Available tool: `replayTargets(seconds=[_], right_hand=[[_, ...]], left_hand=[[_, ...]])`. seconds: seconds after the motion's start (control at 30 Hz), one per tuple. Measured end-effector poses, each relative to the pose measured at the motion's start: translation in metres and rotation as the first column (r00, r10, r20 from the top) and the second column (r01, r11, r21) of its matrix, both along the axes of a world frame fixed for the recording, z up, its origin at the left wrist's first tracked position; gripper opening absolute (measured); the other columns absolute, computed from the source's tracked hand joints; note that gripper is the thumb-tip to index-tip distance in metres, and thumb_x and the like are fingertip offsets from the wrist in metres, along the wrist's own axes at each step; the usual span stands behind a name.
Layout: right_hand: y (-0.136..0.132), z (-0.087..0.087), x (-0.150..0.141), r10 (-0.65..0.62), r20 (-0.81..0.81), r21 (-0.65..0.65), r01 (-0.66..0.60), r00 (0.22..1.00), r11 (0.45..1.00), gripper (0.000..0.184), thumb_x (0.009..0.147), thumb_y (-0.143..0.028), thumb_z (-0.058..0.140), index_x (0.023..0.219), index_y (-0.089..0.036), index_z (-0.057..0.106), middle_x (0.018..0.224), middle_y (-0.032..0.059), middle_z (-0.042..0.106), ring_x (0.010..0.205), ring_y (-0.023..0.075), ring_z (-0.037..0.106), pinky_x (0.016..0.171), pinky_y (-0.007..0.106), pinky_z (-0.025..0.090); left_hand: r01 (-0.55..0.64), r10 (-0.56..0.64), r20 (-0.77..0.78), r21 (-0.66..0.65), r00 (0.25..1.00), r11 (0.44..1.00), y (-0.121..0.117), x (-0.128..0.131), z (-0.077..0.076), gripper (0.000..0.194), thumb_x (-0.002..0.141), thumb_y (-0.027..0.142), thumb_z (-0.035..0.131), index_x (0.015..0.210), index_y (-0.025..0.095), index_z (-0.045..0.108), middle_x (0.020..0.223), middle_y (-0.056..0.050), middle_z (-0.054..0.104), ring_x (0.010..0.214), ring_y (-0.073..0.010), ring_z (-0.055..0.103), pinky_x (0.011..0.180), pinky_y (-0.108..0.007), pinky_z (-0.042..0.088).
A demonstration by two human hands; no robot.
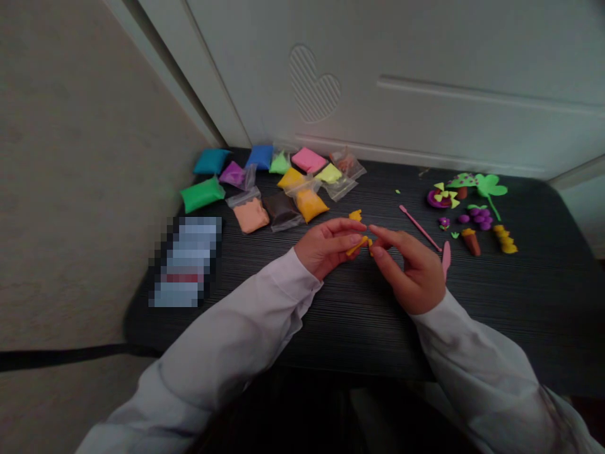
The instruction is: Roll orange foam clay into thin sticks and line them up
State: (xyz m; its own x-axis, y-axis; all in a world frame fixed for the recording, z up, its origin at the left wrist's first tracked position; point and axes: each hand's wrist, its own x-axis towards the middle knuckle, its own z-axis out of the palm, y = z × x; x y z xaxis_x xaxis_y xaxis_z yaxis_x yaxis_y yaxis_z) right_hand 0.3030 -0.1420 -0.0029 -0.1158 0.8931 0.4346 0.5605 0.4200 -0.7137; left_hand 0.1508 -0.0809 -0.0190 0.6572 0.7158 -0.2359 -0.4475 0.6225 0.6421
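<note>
Yellow clay strip (pixel 355 246) pinched between thumb and fingers of the left hand (pixel 324 248), over the middle of the tabletop (pixel 340 328). Smaller yellow bit (pixel 370 244) at the fingertips of the right hand (pixel 416 271), thumb and forefinger curved toward each other; cannot tell whether gripped or only touched. Both hands close together, fingertips nearly meeting. Just beyond, on the dark surface, a ragged yellow scrap (pixel 355 215).

Most room for moving on the near side: striped dark surface running between the white sleeves (pixel 274 290) to the near edge. Tighter on the right, with a pink knife (pixel 447 257) just beside the right hand and a pink stick (pixel 420 227) slanting off toward the far side. Farther right, well inside the rounded corner, a brown cone (pixel 471 243), a yellow twist (pixel 505 239) and a purple cluster (pixel 481 218). Near the left edge, a pixelated rectangle (pixel 189 261). Toward the far edge and white panel (pixel 406 38), bunched clay bags, orange bag (pixel 312 205) nearest the left hand, teal bag (pixel 211 161) by the far left corner.
</note>
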Motion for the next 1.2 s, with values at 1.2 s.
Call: replayTargets(seconds=[1.2], right_hand=[[0.018,-0.005,0.029,-0.201,0.156,-0.153,0.225,0.967,0.962,0.019,0.077,-0.030,0.053,0.091,-0.020,0.062,0.082,0.0031,0.064,0.070,0.0138,0.058,0.061,0.028,0.047]], left_hand=[[0.488,0.422,-0.553,0.833,0.719,0.260,0.022,-0.010,-0.021,0.018,0.072,0.026,0.057,0.086,0.021,0.068,0.087,-0.006,0.065,0.088,-0.0191,0.053,0.083,-0.033,0.034]])
